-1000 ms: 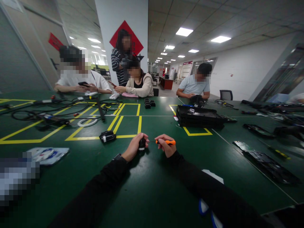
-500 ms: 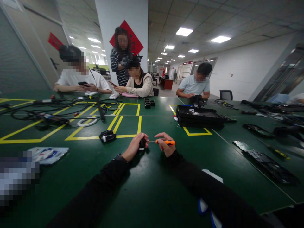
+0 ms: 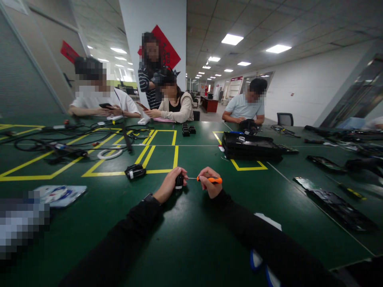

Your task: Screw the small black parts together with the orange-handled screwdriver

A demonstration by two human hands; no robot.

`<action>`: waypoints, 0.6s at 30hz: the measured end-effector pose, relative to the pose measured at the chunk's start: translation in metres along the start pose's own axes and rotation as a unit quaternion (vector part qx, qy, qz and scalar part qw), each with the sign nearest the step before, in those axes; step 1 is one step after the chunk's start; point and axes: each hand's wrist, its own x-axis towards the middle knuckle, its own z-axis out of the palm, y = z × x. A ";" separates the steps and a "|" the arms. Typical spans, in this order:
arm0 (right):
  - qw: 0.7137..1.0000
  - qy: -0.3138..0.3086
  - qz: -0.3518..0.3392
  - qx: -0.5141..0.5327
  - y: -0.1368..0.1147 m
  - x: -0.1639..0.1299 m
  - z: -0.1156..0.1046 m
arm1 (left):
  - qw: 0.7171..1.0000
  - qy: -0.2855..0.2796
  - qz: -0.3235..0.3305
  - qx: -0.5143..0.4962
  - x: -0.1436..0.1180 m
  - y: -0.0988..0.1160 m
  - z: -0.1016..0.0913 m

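**Screwdriver work on a small black part**

Tabletop [image 3: 191, 239], green with yellow tape lines, carries the job. Left hand [image 3: 167, 186] grips the small black part [image 3: 179, 181] upright at the middle; right hand [image 3: 209, 184] pinches the orange-handled screwdriver [image 3: 211, 179], tip against the part. Best kept level, turned gently. No writing is legible.

On the desk [image 3: 185, 239] are one orange-handled screwdriver [image 3: 209, 179], one small black part [image 3: 178, 181], one black clip-like piece [image 3: 135, 172], and four people at the far edge.
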 end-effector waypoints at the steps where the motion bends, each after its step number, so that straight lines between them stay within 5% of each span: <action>1: 1.000 -0.001 0.000 -0.001 0.000 0.000 0.000 | 1.000 0.002 0.001 0.001 0.000 0.000 0.000; 18: 1.000 0.002 -0.004 0.004 -0.002 -0.001 0.000 | 1.000 -0.021 0.001 -0.014 -0.001 0.002 0.000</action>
